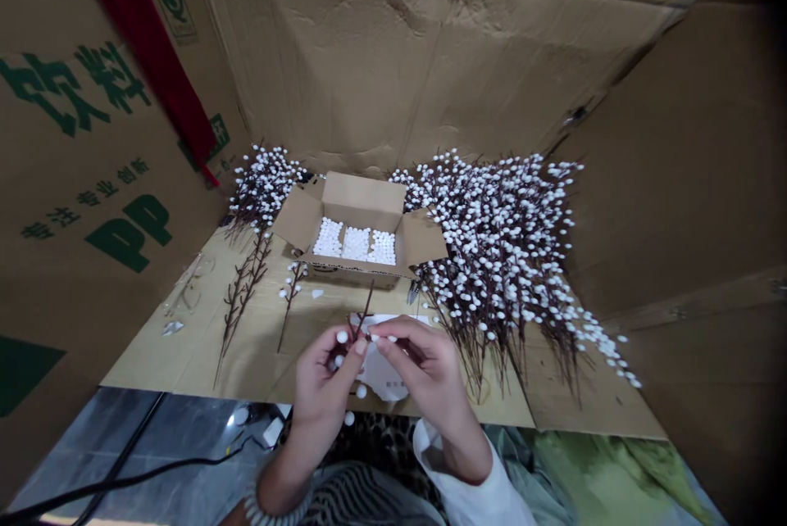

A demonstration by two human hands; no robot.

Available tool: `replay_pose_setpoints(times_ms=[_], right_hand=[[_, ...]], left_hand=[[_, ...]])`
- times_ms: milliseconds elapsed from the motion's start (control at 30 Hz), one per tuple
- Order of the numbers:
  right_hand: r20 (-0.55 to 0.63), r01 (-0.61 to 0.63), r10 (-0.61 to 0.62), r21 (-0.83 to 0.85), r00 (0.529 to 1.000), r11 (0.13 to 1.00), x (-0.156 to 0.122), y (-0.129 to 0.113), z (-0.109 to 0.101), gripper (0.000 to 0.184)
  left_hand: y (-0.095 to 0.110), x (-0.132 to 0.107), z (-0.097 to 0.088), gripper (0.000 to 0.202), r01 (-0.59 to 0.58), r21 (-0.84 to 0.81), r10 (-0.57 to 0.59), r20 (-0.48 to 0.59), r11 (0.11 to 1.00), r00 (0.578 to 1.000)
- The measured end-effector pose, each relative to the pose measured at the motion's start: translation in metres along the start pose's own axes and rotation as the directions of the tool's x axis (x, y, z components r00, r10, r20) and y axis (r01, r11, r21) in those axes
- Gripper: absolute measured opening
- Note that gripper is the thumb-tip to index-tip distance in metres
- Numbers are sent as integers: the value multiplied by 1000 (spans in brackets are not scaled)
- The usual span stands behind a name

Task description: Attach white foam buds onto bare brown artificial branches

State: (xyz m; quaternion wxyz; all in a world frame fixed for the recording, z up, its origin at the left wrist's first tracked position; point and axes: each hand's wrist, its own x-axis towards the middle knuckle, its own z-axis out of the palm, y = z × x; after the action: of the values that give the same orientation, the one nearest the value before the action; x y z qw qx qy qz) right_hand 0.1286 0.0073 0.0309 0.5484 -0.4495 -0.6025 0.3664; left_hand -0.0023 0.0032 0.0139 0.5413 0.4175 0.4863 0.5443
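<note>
My left hand (325, 378) is closed round a thin dark brown branch (365, 310) that carries a few white buds and points up and away from me. My right hand (424, 366) pinches a small white bud (375, 338) at the branch's stem, fingertips meeting those of the left hand. Both hands hover over a white paper sheet (387, 383) on the cardboard work surface (184, 354). Just beyond them stands a small open cardboard box (360, 202) filled with white buds (355, 243).
A big heap of budded branches (504, 256) lies to the right, a smaller bunch (264, 178) at the back left. Bare twigs (243, 288) lie left of the box. Tall cardboard walls (393, 51) surround the surface. A black cable (123, 481) runs across the floor at lower left.
</note>
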Motion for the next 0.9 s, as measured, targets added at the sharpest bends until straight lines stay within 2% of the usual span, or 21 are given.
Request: replay_pose_setpoints(times_ms=[167,267,400,500,667,800,900], right_hand=[[11,-21,21,16,1000,1000,0,2,-1,16],[-11,-104,106,91,994,990,-2,5,-1,16],[-151,-229,284,306,947,924,-6,14,-2,7],[-214,-257,370,420,904,871,-3,21,0,15],[-115,-344,513,617,850,708,14,23,3,29],[-53,-348,464,589,884,730,23,12,-2,33],[4,-343,413,566,911,750,24,6,-1,30]], left_hand=[[1,1,1,19,7,23,-7,-18,1000,1000],[1,1,1,21,39,20,-39,-21,999,999],[-1,1,2,23,94,-5,-94,-4,996,996],[-3,2,4,23,133,-66,-132,31,989,991],[-4,6,3,26,242,-184,-252,-37,953,967],[-4,7,-1,27,231,-185,-248,-74,955,966],[-5,4,-2,25,196,-133,-204,-48,972,978]])
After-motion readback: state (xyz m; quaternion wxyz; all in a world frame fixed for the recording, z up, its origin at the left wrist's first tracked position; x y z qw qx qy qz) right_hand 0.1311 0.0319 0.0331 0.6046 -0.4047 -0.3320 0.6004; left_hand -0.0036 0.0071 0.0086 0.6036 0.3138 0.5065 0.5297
